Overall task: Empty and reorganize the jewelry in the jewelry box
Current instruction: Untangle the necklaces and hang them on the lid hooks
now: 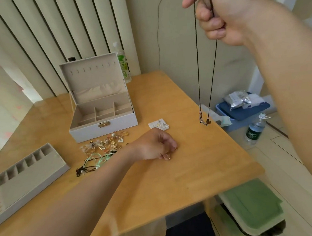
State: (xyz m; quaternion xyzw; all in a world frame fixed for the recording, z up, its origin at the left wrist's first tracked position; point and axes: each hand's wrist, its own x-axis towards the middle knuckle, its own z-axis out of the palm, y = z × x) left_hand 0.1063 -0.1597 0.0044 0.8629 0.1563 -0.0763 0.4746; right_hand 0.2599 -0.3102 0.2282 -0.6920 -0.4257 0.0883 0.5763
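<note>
Right hand (221, 18) grips necklace (204, 122) aloft (beads dangling); jewelry box (103, 132) open.

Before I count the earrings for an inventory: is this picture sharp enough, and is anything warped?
Head view: the jewelry pile is soft, so small pieces blur together; the necklace hanging from the right hand reads clearly; light is even, shadows faint; the wide lens bends the table edges and the curtain; the table's near edge is smeared.
</note>
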